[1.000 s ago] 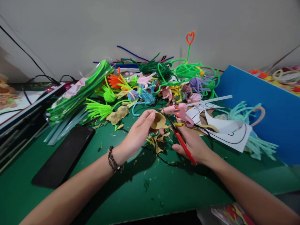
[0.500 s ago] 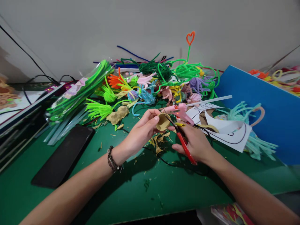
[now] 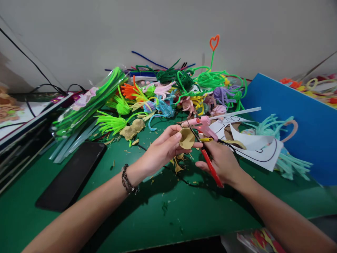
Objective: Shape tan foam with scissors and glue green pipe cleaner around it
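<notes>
My left hand [image 3: 165, 144] pinches a small round tan disc [image 3: 187, 138] between thumb and fingers, its flat face turned toward me. In my right hand [image 3: 221, 160] is a pair of red-handled pliers or cutters [image 3: 212, 168]; the dark, narrow jaws point up beside the disc's right edge. Whether the jaws touch the disc I cannot tell. Just behind both hands lies a pink glue gun [image 3: 204, 125] with a clear glue stick [image 3: 237, 112] in its back. Beneath the disc, tan scraps [image 3: 178, 166] are scattered over the green table [image 3: 158, 225].
A black phone [image 3: 71, 175] lies at left, near a bag of green pipe cleaners [image 3: 89, 102]. Colourful pipe-cleaner shapes [image 3: 163, 102] pile up along the wall. A paper cutout [image 3: 255, 146] and a blue board [image 3: 295, 140] are at right. A black cord [image 3: 184, 181] crosses the table.
The disc has turned from a tilted, cupped view to face me flat, moving slightly right. The red-handled tool has shifted a little right and down with my right hand.
</notes>
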The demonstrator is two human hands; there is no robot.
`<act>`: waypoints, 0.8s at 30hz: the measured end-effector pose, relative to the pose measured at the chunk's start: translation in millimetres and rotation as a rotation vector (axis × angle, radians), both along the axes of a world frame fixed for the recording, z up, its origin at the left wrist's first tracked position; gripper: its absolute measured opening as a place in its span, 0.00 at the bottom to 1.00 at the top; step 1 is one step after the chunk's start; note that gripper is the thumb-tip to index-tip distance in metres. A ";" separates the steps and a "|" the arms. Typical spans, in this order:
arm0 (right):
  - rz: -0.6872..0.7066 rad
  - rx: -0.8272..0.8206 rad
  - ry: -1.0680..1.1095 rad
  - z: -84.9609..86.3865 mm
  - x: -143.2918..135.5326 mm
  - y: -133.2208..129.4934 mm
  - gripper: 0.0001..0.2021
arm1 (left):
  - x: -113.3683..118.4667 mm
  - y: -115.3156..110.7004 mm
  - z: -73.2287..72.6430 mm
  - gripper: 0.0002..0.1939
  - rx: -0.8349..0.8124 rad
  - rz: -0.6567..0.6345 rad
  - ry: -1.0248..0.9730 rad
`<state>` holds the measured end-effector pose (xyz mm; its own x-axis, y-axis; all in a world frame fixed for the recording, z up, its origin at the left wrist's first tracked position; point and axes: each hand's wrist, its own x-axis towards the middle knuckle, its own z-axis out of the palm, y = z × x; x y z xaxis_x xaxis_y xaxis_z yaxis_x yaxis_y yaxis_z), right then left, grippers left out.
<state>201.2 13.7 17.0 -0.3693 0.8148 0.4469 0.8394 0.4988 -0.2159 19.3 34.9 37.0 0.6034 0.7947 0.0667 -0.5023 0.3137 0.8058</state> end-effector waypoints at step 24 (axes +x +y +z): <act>-0.055 -0.236 0.088 6.4 -0.1 3.4 0.28 | 0.7 2.7 0.6 0.07 -0.305 0.115 0.095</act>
<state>201.1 17.1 23.4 -0.2894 0.9181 0.2708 0.8367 0.3801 -0.3942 19.9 37.6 37.5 0.5004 0.8328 -0.2368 -0.4754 0.4929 0.7287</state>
